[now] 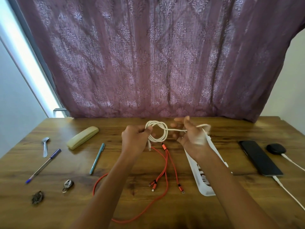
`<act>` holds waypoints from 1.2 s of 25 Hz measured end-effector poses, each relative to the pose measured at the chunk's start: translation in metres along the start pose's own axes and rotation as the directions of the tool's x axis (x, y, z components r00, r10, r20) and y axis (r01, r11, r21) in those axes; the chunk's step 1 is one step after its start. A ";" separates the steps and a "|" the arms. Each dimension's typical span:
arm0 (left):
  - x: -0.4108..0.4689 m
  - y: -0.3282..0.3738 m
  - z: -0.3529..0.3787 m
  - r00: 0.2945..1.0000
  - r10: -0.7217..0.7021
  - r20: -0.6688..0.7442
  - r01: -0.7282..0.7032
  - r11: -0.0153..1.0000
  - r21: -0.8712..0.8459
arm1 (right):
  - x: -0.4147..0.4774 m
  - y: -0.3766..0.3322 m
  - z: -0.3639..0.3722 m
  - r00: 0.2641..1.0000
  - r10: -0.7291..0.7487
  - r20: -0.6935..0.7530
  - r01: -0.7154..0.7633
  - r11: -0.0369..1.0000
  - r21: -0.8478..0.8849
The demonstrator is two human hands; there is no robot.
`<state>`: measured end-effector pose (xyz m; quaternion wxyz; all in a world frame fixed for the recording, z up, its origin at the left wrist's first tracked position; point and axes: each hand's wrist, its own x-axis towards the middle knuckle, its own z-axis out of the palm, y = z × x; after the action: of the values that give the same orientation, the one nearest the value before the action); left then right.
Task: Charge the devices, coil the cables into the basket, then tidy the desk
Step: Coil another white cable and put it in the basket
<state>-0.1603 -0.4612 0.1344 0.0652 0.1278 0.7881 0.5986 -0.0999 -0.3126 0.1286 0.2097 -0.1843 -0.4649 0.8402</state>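
Note:
My left hand (134,138) pinches a white cable (162,131) wound into a loop above the middle of the wooden desk (115,162). My right hand (191,138) holds the cable's loose run, which passes across the palm and around its far side. An orange multi-head cable (165,169) lies uncoiled on the desk under my arms. A white basket (204,184) lies under my right forearm, partly hidden. A black phone (260,157) and a black earbud case (276,148) rest at the right, each with a white charging cable (288,194) plugged in.
At the left lie a beige glasses case (82,137), a teal pen (97,158), a blue pen (43,166), a spoon (45,146), a small padlock (68,185) and a dark small object (37,197). A purple curtain (148,55) hangs behind the desk.

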 end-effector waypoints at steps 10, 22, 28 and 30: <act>-0.006 0.001 0.003 0.985 -0.108 -0.132 0.090 0.986 -0.138 | -0.020 0.008 -0.003 0.887 0.460 -0.052 -0.463 0.879 -0.119; -0.008 0.001 0.012 0.994 -0.077 -0.076 0.059 0.976 -0.210 | -0.025 0.028 0.016 0.946 -0.322 0.042 0.261 0.675 -0.690; -0.011 0.004 0.011 0.985 -0.126 0.121 0.167 0.890 -0.425 | -0.019 0.008 0.017 0.996 -0.044 0.084 0.073 0.917 -0.392; -0.006 0.003 0.005 0.971 -0.135 0.196 0.198 0.915 -0.352 | -0.019 0.002 0.018 0.995 -0.046 0.085 0.076 0.917 -0.392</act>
<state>-0.1526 -0.4579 0.1358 0.2048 0.0952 0.6615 0.7152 -0.0935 -0.3360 0.1375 0.1769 -0.1771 -0.6375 0.7286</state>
